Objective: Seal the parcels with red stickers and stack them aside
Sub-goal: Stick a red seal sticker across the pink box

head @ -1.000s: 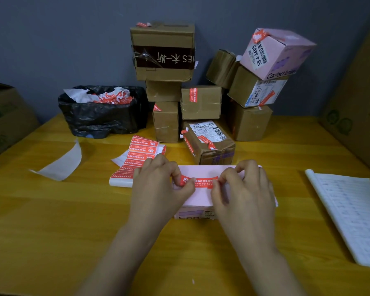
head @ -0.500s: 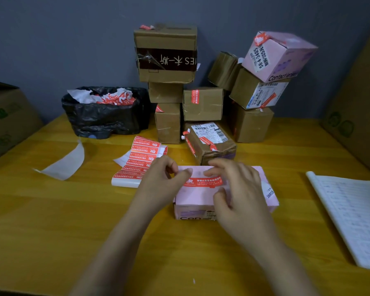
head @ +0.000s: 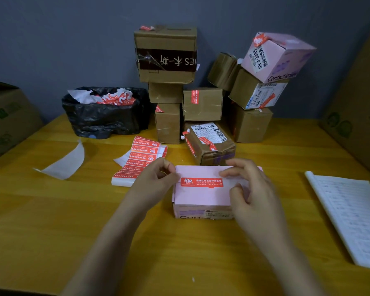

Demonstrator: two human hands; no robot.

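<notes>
A flat pink parcel lies on the yellow table in front of me. A red sticker sits flat across its top near the far edge. My left hand is at the parcel's left edge, fingers loosely curled, thumb tip touching beside the sticker's left end. My right hand rests on the parcel's right part, fingertips touching the top just right of the sticker. A sheet pile of red stickers lies to the left. Stickered parcels are stacked against the wall.
A brown labelled parcel sits just behind the pink one. A black bag of peeled scraps stands at the back left, with white backing paper before it. An open notebook lies right. Large cartons flank both table sides.
Both hands held the red sticker above the parcel a second ago; it now lies stuck flat on the top. My hands have slid apart to its ends.
</notes>
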